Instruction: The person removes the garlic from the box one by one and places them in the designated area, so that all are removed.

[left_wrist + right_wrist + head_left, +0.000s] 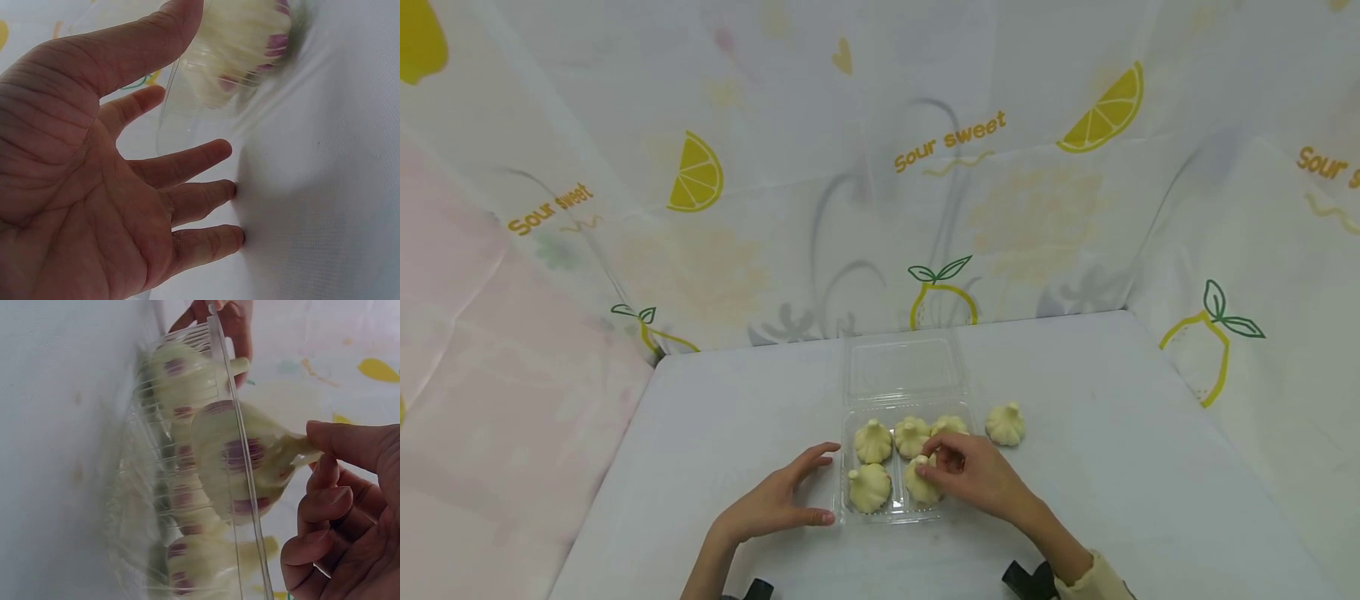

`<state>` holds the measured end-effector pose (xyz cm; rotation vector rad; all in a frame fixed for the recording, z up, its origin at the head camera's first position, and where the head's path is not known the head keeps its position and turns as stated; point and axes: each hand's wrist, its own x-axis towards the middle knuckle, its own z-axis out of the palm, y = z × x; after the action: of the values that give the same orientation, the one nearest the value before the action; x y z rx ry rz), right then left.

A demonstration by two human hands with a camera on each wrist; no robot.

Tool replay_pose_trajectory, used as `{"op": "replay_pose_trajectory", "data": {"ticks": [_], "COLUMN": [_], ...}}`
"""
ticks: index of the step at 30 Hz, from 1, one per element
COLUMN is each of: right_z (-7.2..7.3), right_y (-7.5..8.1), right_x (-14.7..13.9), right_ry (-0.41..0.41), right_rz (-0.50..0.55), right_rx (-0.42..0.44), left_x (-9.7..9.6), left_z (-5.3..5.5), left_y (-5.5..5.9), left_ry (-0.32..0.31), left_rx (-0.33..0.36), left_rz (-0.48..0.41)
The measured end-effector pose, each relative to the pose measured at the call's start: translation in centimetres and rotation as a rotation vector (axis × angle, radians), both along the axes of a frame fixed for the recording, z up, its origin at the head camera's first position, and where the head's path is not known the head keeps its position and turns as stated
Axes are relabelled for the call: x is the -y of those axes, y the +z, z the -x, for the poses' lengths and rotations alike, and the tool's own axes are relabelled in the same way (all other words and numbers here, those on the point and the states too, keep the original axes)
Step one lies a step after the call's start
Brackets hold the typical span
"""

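Observation:
A clear plastic clamshell box holds several pale garlic bulbs, among them one at the back left and one at the front left. My right hand pinches the stem of a garlic bulb between thumb and fingertips, in the front right part of the box. In the right wrist view this bulb sits partly below the rim and shows purple patches. At the left side of the box is my left hand, fingers spread and thumb apart, gripping nothing. Whether it touches the box I cannot tell.
The box's lid lies folded back behind it. One loose garlic bulb rests on the white table, right of the box. A printed cloth with lemon drawings hangs behind and along the sides.

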<state>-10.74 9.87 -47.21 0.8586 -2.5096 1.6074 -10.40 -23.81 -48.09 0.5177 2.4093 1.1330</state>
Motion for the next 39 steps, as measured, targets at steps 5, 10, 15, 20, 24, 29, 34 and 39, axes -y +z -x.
{"op": "replay_pose_trajectory", "data": {"ticks": [5, 10, 15, 20, 24, 29, 34, 39], "right_z": [0.1, 0.3, 0.5, 0.8, 0.9, 0.4, 0.0, 0.3], "right_y": [0.8, 1.5, 2.0, 2.4, 2.8, 5.3, 7.2, 7.6], "right_x": [-0.7, -1.4, -2.1, -3.0, -3.7, -4.1, -4.6, -5.3], "right_ry": [-0.017, -0.031, -0.046, -0.080, -0.116, -0.170, -0.214, -0.245], "right_rz": [0.030, 0.051, 0.049, 0.047, 0.043, 0.038, 0.045, 0.033], "right_rx": [-0.008, -0.009, -0.006, -0.006, -0.013, -0.011, -0.007, -0.012], "left_x": [0.0, 0.0, 0.0, -0.1, -0.1, 0.0, -0.1, 0.0], "left_z": [0.0, 0.0, 0.0, 0.0, 0.0, 0.0, -0.1, 0.0], "left_y": [-0.1, -0.1, 0.0, 0.2, 0.1, 0.1, 0.0, 0.0], "left_ry": [-0.004, -0.011, -0.013, -0.014, -0.011, -0.004, 0.004, 0.003], "left_rx": [-0.013, -0.017, -0.018, -0.017, -0.016, -0.003, 0.004, 0.001], "left_rz": [0.004, -0.005, -0.001, -0.004, -0.004, -0.011, -0.002, 0.003]}}
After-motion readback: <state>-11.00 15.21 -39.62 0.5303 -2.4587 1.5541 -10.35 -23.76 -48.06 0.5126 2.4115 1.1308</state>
